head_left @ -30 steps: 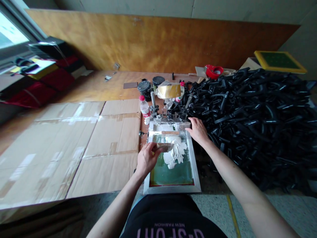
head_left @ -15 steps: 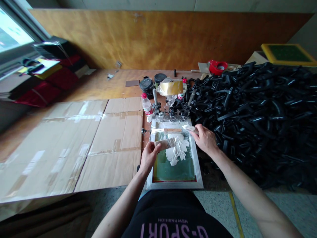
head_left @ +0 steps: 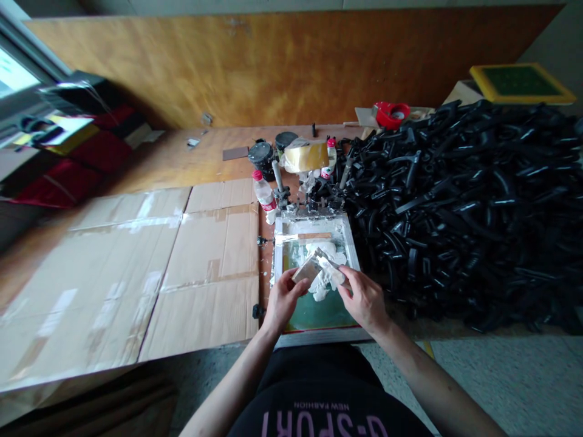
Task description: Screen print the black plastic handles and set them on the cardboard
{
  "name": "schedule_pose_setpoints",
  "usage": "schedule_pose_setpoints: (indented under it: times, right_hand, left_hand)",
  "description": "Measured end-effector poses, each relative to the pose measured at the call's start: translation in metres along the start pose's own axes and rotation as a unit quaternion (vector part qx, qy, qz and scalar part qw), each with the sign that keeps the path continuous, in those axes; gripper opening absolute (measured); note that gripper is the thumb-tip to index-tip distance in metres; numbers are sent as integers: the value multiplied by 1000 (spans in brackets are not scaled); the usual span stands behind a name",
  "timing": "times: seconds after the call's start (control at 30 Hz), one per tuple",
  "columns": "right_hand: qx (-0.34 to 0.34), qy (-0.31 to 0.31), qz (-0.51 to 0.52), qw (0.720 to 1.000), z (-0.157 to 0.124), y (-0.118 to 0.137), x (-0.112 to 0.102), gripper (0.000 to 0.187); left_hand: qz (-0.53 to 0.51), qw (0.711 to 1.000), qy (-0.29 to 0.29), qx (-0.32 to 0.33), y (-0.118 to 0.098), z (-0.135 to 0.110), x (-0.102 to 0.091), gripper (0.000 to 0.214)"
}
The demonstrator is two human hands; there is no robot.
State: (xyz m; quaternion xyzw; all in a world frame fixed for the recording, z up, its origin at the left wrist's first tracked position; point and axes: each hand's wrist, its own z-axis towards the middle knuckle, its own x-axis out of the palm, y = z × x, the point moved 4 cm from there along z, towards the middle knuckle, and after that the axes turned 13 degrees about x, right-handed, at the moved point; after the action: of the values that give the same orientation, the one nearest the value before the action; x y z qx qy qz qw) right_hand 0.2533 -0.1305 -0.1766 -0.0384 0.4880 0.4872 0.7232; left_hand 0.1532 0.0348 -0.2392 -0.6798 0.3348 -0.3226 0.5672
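Gripping a flat scraper (head_left: 306,269) with my left hand (head_left: 282,298), I have its far edge beside the paste-coated end of a second scraper (head_left: 336,276), pinched in my right hand (head_left: 368,300); I cannot tell whether the two touch. Both are over white paste (head_left: 320,291) heaped on the green mesh (head_left: 314,317) of a screen-printing frame (head_left: 319,338). Across its far part lies a wooden-handled spatula (head_left: 314,236). Flattened cardboard (head_left: 204,249) lies left, piled black plastic parts (head_left: 455,206) right.
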Motion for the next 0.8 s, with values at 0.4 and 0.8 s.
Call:
schedule_pose_setpoints:
  times: [0.4, 0.8]
  right_hand:
    - [19, -5, -11, 1000, 2, 14, 8, 33]
    - [-15, -5, -22, 1000, 6, 21, 11, 33]
  left_hand:
    - [132, 989, 3, 67, -7, -5, -2, 42]
    - [135, 990, 16, 49, -12, -8, -5, 42]
